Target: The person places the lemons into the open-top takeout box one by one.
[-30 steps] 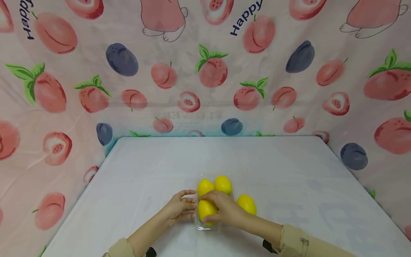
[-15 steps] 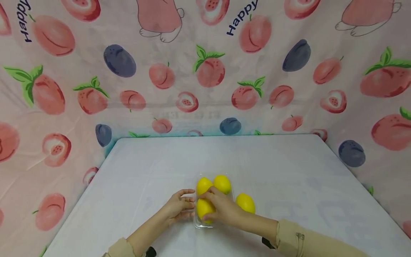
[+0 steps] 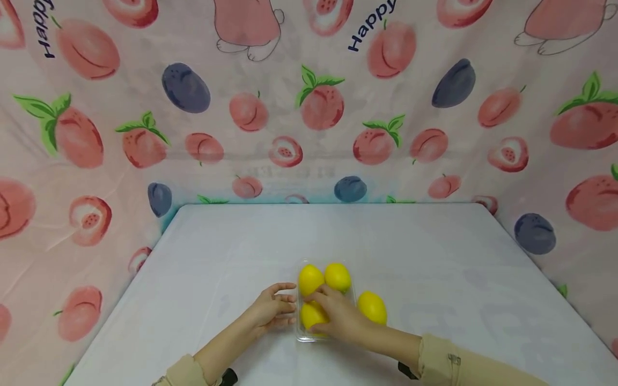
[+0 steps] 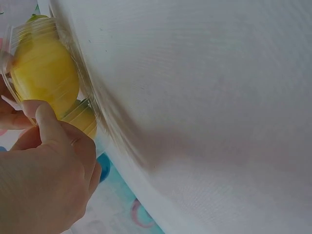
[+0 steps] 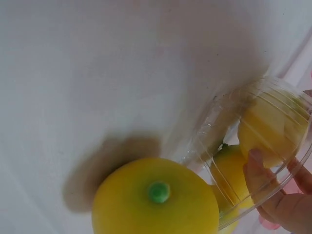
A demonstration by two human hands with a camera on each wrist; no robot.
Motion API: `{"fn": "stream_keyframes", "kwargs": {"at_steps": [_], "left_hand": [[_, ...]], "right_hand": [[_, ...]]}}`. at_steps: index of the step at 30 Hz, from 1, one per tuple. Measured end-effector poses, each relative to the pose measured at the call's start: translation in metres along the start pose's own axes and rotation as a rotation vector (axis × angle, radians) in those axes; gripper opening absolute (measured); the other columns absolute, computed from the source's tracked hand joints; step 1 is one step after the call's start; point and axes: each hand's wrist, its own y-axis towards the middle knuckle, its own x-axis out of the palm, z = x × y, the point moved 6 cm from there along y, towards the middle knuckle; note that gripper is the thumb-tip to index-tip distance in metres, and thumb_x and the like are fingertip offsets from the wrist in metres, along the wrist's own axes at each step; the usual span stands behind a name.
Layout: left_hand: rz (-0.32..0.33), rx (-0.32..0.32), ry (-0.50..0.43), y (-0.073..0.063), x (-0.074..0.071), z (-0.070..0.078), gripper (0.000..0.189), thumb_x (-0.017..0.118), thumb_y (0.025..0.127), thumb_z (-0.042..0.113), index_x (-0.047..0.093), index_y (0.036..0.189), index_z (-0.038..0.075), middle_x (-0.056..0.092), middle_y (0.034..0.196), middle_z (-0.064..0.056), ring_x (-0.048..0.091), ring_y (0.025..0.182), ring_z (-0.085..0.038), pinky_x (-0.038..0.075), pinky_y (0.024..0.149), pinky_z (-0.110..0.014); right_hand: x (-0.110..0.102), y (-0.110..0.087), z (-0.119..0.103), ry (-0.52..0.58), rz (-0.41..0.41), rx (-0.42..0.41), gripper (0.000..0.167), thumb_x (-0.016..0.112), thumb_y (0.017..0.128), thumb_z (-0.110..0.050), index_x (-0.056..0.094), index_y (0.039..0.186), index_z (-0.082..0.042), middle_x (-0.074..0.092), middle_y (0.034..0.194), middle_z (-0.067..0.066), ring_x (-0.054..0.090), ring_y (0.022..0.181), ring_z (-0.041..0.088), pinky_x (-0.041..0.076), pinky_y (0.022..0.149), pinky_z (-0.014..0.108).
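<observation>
A clear plastic box (image 3: 309,339) with yellow lemons in it stands near the table's front. Thumb and fingers of my right hand (image 3: 343,316) grip a lemon (image 3: 313,316) in the box's near part. Two more lemons lie at its far end, one at the back left (image 3: 311,279) and one at the back right (image 3: 338,277). My left hand (image 3: 270,310) has its fingers spread against the box's left wall. In the left wrist view, a lemon (image 4: 46,73) shows through that wall. A loose lemon (image 5: 156,200) sits outside, right of the box, close to my right wrist.
A white cloth covers the table (image 3: 232,241). Behind it and along the sides hangs a pink curtain (image 3: 270,80) printed with fruit. Dark wrist-camera pieces show below both forearms.
The head view shifts slightly. My right hand stays on the near lemon and my left hand stays at the box's left wall, both almost still.
</observation>
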Motion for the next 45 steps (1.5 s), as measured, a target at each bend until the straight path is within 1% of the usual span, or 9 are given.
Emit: {"fn": "stream_keyframes", "kwargs": {"at_steps": [3, 9, 18, 21, 24, 28, 31, 35, 45], "left_hand": [[0.007, 0.004, 0.005, -0.001, -0.001, 0.002, 0.053, 0.057, 0.084, -0.01, 0.039, 0.132, -0.001, 0.053, 0.092, -0.003, 0.055, 0.073, -0.011, 0.058, 0.063, -0.024], [-0.022, -0.001, 0.009, -0.002, -0.001, 0.003, 0.054, 0.057, 0.084, -0.009, 0.037, 0.133, -0.001, 0.054, 0.093, -0.004, 0.056, 0.073, -0.011, 0.058, 0.064, -0.024], [0.015, -0.018, 0.007, 0.0, -0.001, 0.005, 0.052, 0.057, 0.086, -0.008, 0.038, 0.134, 0.001, 0.053, 0.092, -0.003, 0.055, 0.075, -0.012, 0.058, 0.063, -0.023], [0.026, -0.016, 0.005, -0.001, -0.001, 0.004, 0.051, 0.056, 0.086, -0.009, 0.038, 0.133, 0.0, 0.053, 0.093, -0.005, 0.055, 0.074, -0.012, 0.058, 0.062, -0.023], [0.023, -0.009, -0.002, -0.002, -0.002, 0.004, 0.052, 0.056, 0.086, -0.01, 0.037, 0.133, 0.0, 0.053, 0.094, -0.005, 0.055, 0.073, -0.011, 0.057, 0.062, -0.023], [0.014, -0.002, -0.01, -0.002, -0.001, 0.004, 0.052, 0.055, 0.085, -0.011, 0.037, 0.134, -0.001, 0.053, 0.091, -0.002, 0.055, 0.073, -0.011, 0.057, 0.061, -0.022], [0.008, 0.0, -0.011, -0.002, -0.001, 0.004, 0.052, 0.054, 0.085, -0.012, 0.037, 0.133, -0.002, 0.053, 0.089, -0.001, 0.054, 0.073, -0.011, 0.057, 0.061, -0.021], [0.006, -0.002, -0.011, -0.001, 0.001, 0.003, 0.051, 0.053, 0.085, -0.012, 0.037, 0.133, -0.002, 0.052, 0.088, -0.001, 0.054, 0.072, -0.011, 0.057, 0.061, -0.021], [0.021, -0.008, -0.004, -0.002, 0.003, 0.002, 0.051, 0.053, 0.084, -0.012, 0.038, 0.132, -0.002, 0.053, 0.089, -0.002, 0.054, 0.071, -0.012, 0.058, 0.062, -0.023]], "right_hand": [[-0.002, -0.001, -0.002, -0.003, 0.008, -0.013, 0.049, 0.079, 0.074, -0.023, 0.06, 0.116, -0.007, 0.055, 0.111, 0.003, 0.054, 0.101, 0.02, 0.05, 0.091, 0.039], [-0.007, -0.006, -0.003, -0.002, 0.022, 0.015, 0.046, 0.079, 0.075, -0.022, 0.061, 0.114, -0.006, 0.057, 0.113, 0.004, 0.056, 0.102, 0.02, 0.05, 0.092, 0.038], [-0.023, -0.016, 0.001, 0.05, 0.029, 0.045, 0.042, 0.074, 0.079, -0.016, 0.059, 0.116, -0.006, 0.059, 0.115, 0.004, 0.059, 0.105, 0.025, 0.052, 0.09, 0.042], [-0.026, -0.018, 0.002, 0.062, 0.034, 0.042, 0.041, 0.074, 0.079, -0.015, 0.059, 0.117, -0.006, 0.059, 0.114, 0.004, 0.059, 0.104, 0.025, 0.053, 0.089, 0.04], [-0.029, -0.02, 0.003, 0.071, 0.055, 0.036, 0.041, 0.074, 0.079, -0.013, 0.06, 0.116, -0.005, 0.06, 0.113, 0.005, 0.059, 0.1, 0.025, 0.054, 0.082, 0.034], [-0.034, -0.022, 0.005, 0.114, 0.068, 0.046, 0.039, 0.072, 0.079, -0.01, 0.059, 0.116, -0.005, 0.059, 0.113, 0.007, 0.059, 0.094, 0.025, 0.054, 0.076, 0.029], [-0.04, -0.024, 0.007, 0.141, 0.067, 0.069, 0.039, 0.072, 0.08, -0.01, 0.059, 0.117, -0.006, 0.058, 0.115, 0.008, 0.059, 0.096, 0.026, 0.055, 0.078, 0.034], [-0.05, -0.028, 0.013, 0.125, 0.073, 0.107, 0.039, 0.072, 0.081, -0.011, 0.059, 0.117, -0.006, 0.057, 0.118, 0.01, 0.059, 0.101, 0.028, 0.056, 0.081, 0.042], [-0.069, -0.046, 0.037, 0.083, 0.091, 0.184, 0.039, 0.071, 0.083, -0.019, 0.059, 0.119, -0.008, 0.057, 0.12, 0.007, 0.059, 0.106, 0.032, 0.056, 0.083, 0.043]]}}
